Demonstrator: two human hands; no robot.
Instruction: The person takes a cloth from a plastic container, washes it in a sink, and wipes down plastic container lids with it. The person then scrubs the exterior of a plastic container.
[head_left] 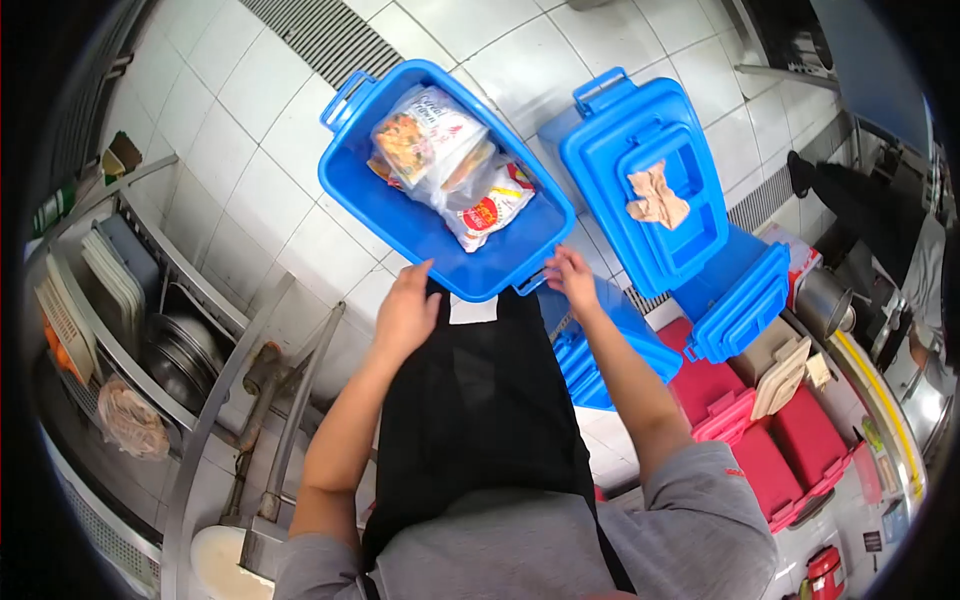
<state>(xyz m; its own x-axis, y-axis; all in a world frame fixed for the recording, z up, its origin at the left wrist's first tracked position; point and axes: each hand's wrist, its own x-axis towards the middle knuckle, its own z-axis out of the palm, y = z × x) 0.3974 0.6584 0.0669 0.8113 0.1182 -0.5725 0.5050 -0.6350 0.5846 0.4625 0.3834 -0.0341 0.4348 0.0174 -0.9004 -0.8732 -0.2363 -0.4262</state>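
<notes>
Metal bowls [180, 365] left; red bins [803, 442] right.

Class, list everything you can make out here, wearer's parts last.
Open bin: 1, blue, upper centre
Food packets: several, multicoloured, inside open bin
Lidded bins: 3, blue, right of open bin
Crumpled piece: 1, brown, on upper lid
Containers: at least 2, red, lower right
Metal rack: 1, grey, left
Trays: several, white and grey, on rack
Metal bowls: several, silver, on rack
Plastic bag: 1, clear, left
Pot: at least 1, silver, right
Floor tiles: many, white, throughout
Drain grates: several, grey, among tiles
Other person's leg: 1, dark, right
Apron: 1, black, lower centre
Left hand: 1, bare, by open bin's near edge
Right hand: 1, bare, by its near corner
</notes>
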